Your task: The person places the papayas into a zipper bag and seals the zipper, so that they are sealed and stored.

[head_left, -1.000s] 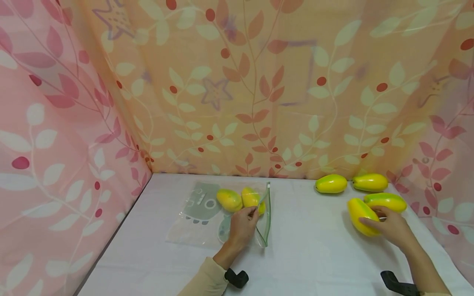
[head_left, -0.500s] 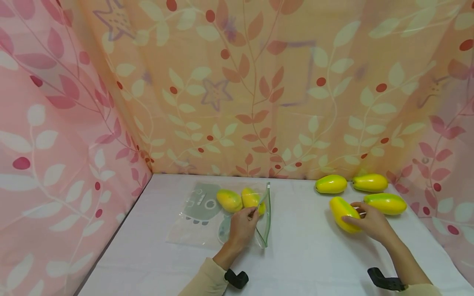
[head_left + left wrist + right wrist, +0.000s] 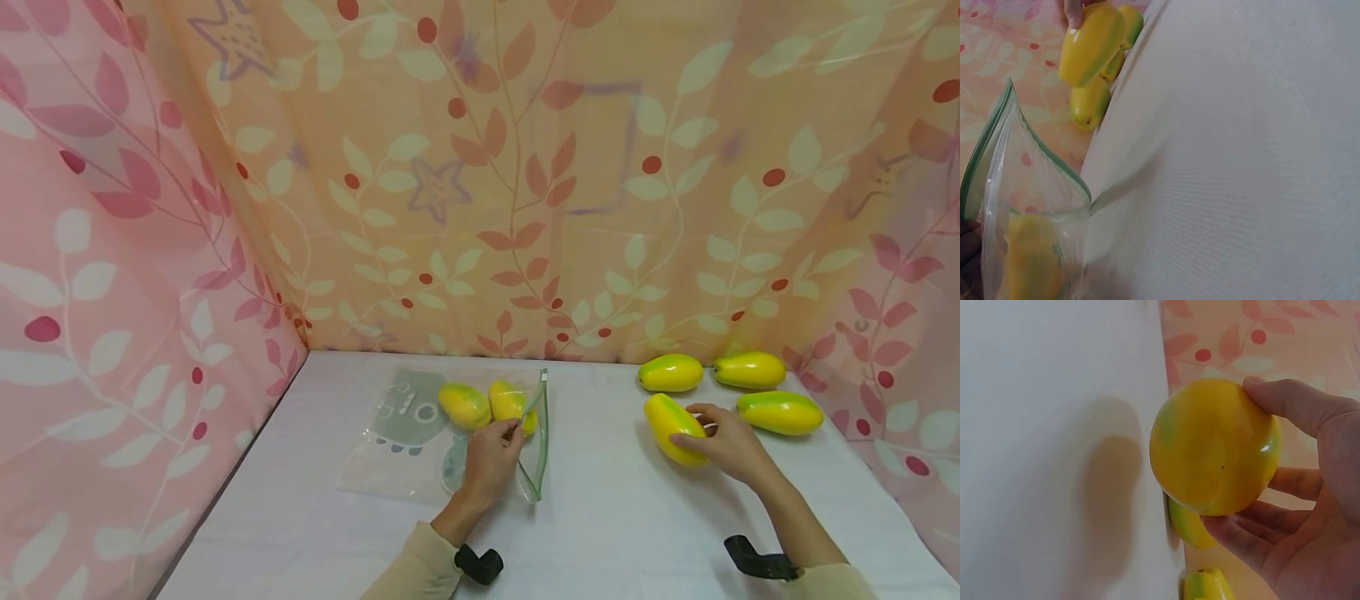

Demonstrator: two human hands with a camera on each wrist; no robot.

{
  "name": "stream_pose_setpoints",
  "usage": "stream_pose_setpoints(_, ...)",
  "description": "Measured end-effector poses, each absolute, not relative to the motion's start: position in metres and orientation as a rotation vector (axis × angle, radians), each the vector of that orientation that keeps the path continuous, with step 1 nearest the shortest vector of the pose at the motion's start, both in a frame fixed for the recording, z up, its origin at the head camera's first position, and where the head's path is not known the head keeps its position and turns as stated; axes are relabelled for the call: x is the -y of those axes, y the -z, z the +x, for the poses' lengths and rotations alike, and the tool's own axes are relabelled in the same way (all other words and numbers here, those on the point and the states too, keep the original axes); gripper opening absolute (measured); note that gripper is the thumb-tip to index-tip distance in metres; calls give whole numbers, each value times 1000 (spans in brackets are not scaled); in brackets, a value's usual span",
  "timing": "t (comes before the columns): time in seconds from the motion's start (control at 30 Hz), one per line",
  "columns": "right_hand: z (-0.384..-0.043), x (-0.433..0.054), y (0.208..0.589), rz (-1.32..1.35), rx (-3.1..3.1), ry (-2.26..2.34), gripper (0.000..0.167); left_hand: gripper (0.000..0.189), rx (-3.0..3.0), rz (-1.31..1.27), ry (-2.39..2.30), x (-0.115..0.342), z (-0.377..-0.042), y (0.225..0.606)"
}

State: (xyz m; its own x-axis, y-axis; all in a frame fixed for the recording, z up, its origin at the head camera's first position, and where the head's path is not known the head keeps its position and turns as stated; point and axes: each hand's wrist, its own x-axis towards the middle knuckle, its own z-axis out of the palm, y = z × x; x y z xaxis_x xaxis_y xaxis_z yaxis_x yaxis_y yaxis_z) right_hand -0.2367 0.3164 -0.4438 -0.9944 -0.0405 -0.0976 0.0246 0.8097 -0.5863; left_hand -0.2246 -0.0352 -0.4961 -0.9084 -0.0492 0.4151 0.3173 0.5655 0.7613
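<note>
My right hand (image 3: 731,446) grips a yellow-green papaya (image 3: 670,429) between thumb and fingers. A shadow on the cloth beside the papaya (image 3: 1213,447) in the right wrist view shows it raised off the table. To the left, a clear zip bag (image 3: 360,475) with a grey cartoon print lies flat. Its green-edged mouth faces right and gapes, as the left wrist view shows of the bag (image 3: 1041,162). My left hand (image 3: 489,465) pinches the upper edge of that mouth. Inside the bag are two papayas, one on the left (image 3: 463,406) and one partly behind my fingers (image 3: 508,402).
Three more papayas lie at the table's back right: one at the rear (image 3: 671,372), another beside it (image 3: 750,370) and one nearer (image 3: 780,413). White cloth covers the table (image 3: 600,533). Patterned curtains (image 3: 517,167) stand behind and at both sides.
My right hand has carried the papaya leftward, away from the other papayas and closer to the bag. The left hand and the bag have stayed put.
</note>
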Motion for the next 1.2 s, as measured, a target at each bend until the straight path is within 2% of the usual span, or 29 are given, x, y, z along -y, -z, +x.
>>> stream_pose_setpoints(0.47,-244,-289,442,-23,-2838,975,87,16,2415,-209,1284,34,-225,495)
stream_pose_setpoints(1.2,-258,-242,454,-178,-2791,1049,78,17,2429,-194,1295,33,-226,496)
